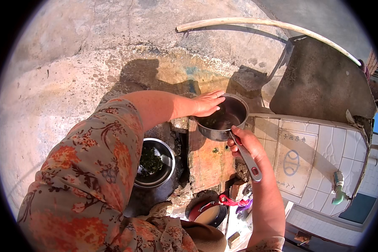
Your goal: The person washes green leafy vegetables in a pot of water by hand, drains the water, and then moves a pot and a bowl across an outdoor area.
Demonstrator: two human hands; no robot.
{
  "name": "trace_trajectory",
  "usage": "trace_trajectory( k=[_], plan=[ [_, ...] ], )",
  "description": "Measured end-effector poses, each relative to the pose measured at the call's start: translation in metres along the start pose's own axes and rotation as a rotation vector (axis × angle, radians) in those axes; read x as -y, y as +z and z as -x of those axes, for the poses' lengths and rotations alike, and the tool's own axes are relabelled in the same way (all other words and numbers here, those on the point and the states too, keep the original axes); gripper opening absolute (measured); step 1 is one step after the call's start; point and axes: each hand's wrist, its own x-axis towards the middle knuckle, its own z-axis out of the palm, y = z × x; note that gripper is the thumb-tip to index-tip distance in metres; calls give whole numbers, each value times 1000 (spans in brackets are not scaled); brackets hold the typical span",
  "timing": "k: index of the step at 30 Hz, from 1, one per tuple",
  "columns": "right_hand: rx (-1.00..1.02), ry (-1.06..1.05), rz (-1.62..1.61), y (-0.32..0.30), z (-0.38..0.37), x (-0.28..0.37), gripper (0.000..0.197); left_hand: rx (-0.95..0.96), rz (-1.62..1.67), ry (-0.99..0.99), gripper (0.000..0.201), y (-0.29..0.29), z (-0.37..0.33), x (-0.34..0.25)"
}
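My right hand (248, 145) grips the long metal handle (245, 158) of a steel saucepan (214, 134). The pan is held over a worn reddish board (208, 161). At its far left rim lies my left hand (209, 104), fingers stretched out together and holding nothing. Inside the pan are dark contents with a few green bits, partly shaded. Below my left arm stands a shiny steel bowl (172, 158) with chopped leafy greens (150, 163) in it. My left sleeve covers part of that bowl's surroundings.
To the right is a white-tiled block (315, 151) with a green-and-white tap (338, 189). Near my body sit a dark red pan (206, 215) and a red plastic strap (227, 200). A stained concrete wall (71, 59), a dark slab (323, 84) and a long curved pole (248, 21) lie beyond.
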Motion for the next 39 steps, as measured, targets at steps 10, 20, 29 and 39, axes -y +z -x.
trace_trajectory(
  k=[10, 20, 29, 39],
  plan=[
    [-23, -12, 55, 0, 5, 4, 26, -27, 14, -6, 45, 2, -4, -2],
    [16, -5, 27, -3, 6, 9, 27, -46, 23, -10, 45, 3, -8, -3],
    [-4, -7, 37, -2, 6, 11, 29, -74, -5, -51, 43, 5, -9, -3],
    [-26, -8, 72, 0, 6, 16, 30, -92, 9, -72, 43, 7, -11, -1]
  ],
)
